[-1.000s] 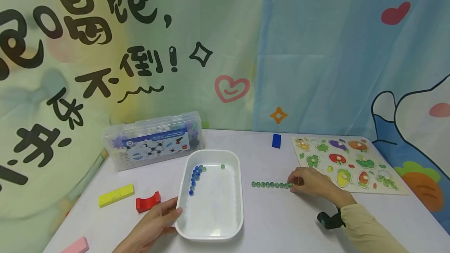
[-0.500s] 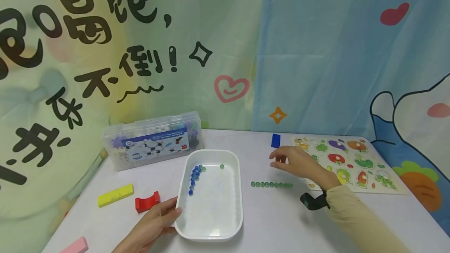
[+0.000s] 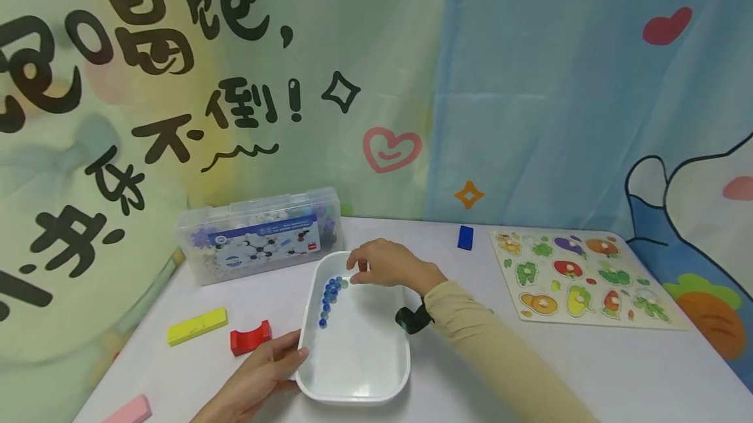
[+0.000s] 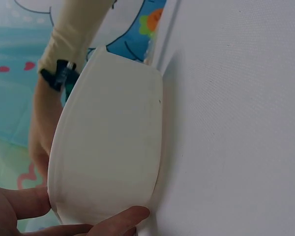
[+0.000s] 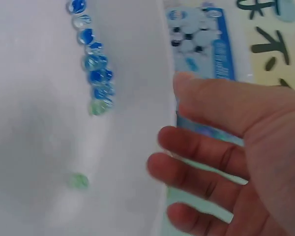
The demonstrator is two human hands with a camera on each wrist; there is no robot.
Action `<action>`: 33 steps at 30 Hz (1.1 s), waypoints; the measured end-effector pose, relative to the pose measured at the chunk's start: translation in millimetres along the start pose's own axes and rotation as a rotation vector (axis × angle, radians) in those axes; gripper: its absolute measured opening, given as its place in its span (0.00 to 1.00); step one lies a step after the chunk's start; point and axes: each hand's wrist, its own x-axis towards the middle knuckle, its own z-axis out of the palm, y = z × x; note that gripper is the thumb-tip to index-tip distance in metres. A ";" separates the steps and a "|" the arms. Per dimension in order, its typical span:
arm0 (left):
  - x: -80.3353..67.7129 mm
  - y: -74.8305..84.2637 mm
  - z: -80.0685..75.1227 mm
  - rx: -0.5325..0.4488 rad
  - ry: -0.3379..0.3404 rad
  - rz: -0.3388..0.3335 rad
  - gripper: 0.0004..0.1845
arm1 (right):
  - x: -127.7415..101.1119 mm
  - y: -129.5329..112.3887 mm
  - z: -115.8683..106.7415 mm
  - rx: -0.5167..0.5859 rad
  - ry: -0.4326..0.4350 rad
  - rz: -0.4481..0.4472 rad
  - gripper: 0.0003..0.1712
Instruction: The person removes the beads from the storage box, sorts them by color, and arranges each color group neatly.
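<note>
Overhead, a cartoon backdrop [image 3: 235,83] hangs behind the white table [image 3: 529,371].

white rectangular tray [image 3: 400,371] on table, blue marbles [image 3: 327,293] along its left wall.

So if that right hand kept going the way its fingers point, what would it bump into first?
Probably the green marble lying apart in the white tray; the right hand hovers just above it. Height is hard to judge.

Place: you're in a children's playroom.
Backdrop: cartoon curtain [image 3: 529,96] with hearts.
Bench: peg puzzle [image 3: 579,277], toy blocks [image 3: 197,326].
</note>
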 end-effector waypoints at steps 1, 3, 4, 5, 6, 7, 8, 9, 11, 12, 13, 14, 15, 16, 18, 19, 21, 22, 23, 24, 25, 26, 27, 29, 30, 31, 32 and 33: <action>-0.2 0.1 0.1 -0.001 -0.003 0.002 0.42 | 5.2 -2.2 3.6 -0.003 -0.021 0.023 0.14; -0.6 0.1 0.1 -0.002 -0.010 0.009 0.43 | 13.5 -5.0 11.1 -0.025 -0.045 0.068 0.14; -0.7 0.0 0.0 -0.003 -0.015 0.013 0.43 | 16.9 -5.3 14.6 -0.039 -0.052 0.086 0.14; -0.7 0.0 0.1 -0.002 -0.017 0.015 0.43 | 20.0 -5.8 17.8 -0.052 -0.059 0.108 0.13; -0.7 0.0 0.1 -0.002 -0.019 0.018 0.43 | 22.5 -6.0 20.7 -0.070 -0.063 0.125 0.13; -0.7 0.0 0.1 -0.002 -0.019 0.019 0.43 | 24.8 -5.6 23.9 -0.090 -0.065 0.141 0.13; -0.6 0.0 0.2 -0.001 -0.020 0.021 0.43 | 26.9 -5.1 26.9 -0.108 -0.067 0.157 0.13; -0.5 0.1 0.2 0.000 -0.020 0.021 0.43 | 28.7 -5.0 29.2 -0.122 -0.072 0.172 0.14; -0.4 0.2 0.3 0.001 -0.019 0.022 0.43 | 31.8 -4.0 33.8 -0.129 -0.080 0.203 0.14; -0.3 0.3 0.3 0.000 -0.018 0.022 0.43 | 33.0 -3.7 35.8 -0.131 -0.082 0.216 0.15; -0.1 0.3 0.2 0.002 -0.017 0.021 0.43 | 34.4 -3.3 37.7 -0.132 -0.083 0.226 0.15; -0.1 0.3 0.1 0.002 -0.018 0.021 0.43 | 35.3 -3.3 39.3 -0.135 -0.084 0.232 0.15; 0.0 0.2 0.0 0.002 -0.019 0.022 0.43 | 36.2 -3.4 40.8 -0.139 -0.084 0.235 0.14; 0.1 0.0 -0.2 0.003 -0.021 0.024 0.43 | 37.1 -3.5 42.3 -0.144 -0.082 0.236 0.14; 0.1 -0.3 -0.6 0.002 -0.027 0.027 0.43 | 38.5 -4.0 45.2 -0.163 -0.073 0.226 0.13; 0.1 -0.5 -0.8 0.003 -0.029 0.027 0.43 | 39.2 -4.2 46.5 -0.177 -0.068 0.214 0.12; 0.2 -0.9 -1.0 0.003 -0.034 0.029 0.43 | 40.2 -4.6 49.2 -0.200 -0.057 0.190 0.10; 0.2 -0.9 -1.0 0.005 -0.033 0.029 0.43 | 40.5 -4.7 50.2 -0.208 -0.048 0.176 0.09; 0.2 -1.0 -0.9 0.006 -0.032 0.028 0.43 | 40.7 -4.8 51.2 -0.217 -0.040 0.163 0.09; 0.3 -0.9 -0.9 0.008 -0.030 0.028 0.43 | 40.8 -4.7 52.2 -0.225 -0.034 0.152 0.08; 0.3 -0.8 -0.8 0.009 -0.028 0.027 0.43 | 40.9 -4.4 52.9 -0.230 -0.027 0.142 0.07; 0.3 -0.7 -0.8 0.010 -0.025 0.026 0.43 | 40.8 -4.3 53.4 -0.230 -0.024 0.137 0.07; 0.2 -0.6 -0.8 0.010 -0.022 0.024 0.43 | 40.8 -4.1 53.5 -0.230 -0.021 0.135 0.06; 0.0 -0.4 -1.0 0.010 -0.020 0.024 0.43 | 40.1 -4.3 52.4 -0.224 -0.024 0.140 0.06; -0.2 -0.3 -1.2 0.009 -0.021 0.026 0.43 | 39.6 -4.7 51.0 -0.214 -0.025 0.140 0.07; -0.5 -0.4 -1.4 0.007 -0.024 0.029 0.43 | 38.8 -5.2 49.0 -0.205 -0.026 0.137 0.07; -0.7 -0.4 -1.6 0.005 -0.026 0.031 0.43 | 37.8 -5.9 46.1 -0.191 -0.029 0.133 0.07; -1.0 -0.6 -1.7 0.004 -0.030 0.036 0.43 | 36.3 -6.5 42.6 -0.177 -0.027 0.124 0.08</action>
